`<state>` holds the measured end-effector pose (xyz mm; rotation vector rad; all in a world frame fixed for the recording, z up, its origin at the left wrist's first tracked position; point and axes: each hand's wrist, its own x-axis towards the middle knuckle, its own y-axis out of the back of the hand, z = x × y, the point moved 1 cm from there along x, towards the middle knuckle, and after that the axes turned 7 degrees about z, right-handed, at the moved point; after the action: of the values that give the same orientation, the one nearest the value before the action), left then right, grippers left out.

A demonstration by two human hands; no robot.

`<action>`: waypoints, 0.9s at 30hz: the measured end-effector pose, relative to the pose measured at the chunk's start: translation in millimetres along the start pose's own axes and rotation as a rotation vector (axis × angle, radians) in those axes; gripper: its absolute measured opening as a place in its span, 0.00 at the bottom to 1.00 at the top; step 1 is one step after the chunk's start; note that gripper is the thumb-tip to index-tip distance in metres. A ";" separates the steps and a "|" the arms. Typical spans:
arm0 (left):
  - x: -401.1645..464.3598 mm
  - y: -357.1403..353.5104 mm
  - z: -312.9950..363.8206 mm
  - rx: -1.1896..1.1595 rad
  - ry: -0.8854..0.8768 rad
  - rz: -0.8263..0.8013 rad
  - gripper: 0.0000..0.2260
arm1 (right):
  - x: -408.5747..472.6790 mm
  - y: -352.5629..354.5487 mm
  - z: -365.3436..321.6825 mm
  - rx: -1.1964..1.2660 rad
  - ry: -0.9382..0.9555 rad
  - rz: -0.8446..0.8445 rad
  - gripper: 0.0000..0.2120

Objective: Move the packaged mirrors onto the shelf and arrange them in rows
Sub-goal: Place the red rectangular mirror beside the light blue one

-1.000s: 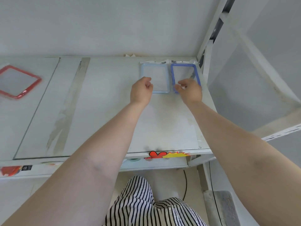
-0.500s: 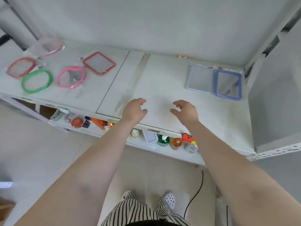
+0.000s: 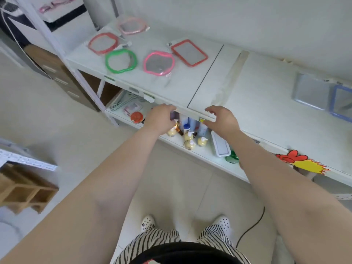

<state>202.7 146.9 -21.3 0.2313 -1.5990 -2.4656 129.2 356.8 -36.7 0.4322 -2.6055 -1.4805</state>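
Hovering at shelf (image 3: 190,86) near edge, both empty | left hand (image 3: 161,119) fingers curled loosely, right hand (image 3: 223,121) fingers spread | packaged mirrors (image 3: 159,63) far left on shelf, two (image 3: 312,93) far right

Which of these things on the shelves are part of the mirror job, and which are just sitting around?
Job: red rectangular mirror, pink mirror, green mirror, red round mirror, grey-blue mirror, blue mirror, top shelf.

Lying about: pump bottles, white container, wooden rack.
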 end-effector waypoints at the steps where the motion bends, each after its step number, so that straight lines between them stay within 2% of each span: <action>1: -2.3 8.1 -16.2 0.009 -0.015 0.006 0.19 | 0.6 -11.4 -17.0 -0.021 0.014 -0.007 0.21; 5: -8.4 37.6 -72.1 0.000 -0.037 0.005 0.23 | 2.5 -50.7 -75.9 -0.033 0.052 -0.030 0.22; 8: -6.0 53.5 -104.9 -0.026 -0.047 0.038 0.18 | 6.4 -67.4 -108.9 -0.030 0.078 -0.057 0.22; 12: 14.4 58.6 -138.2 -0.026 -0.013 0.033 0.20 | 25.9 -81.6 -135.0 -0.061 0.108 -0.089 0.23; 21: 110.9 77.5 -166.3 0.090 -0.025 0.014 0.25 | 132.3 -93.8 -159.4 -0.077 0.165 -0.067 0.22; 27: 178.1 86.2 -173.4 0.066 -0.037 0.026 0.25 | 195.5 -85.1 -165.5 -0.072 0.149 -0.044 0.23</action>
<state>77.4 -84.3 -17.3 0.1739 -1.6892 -2.4141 -1.8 120.9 -32.0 0.5721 -2.4355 -1.4879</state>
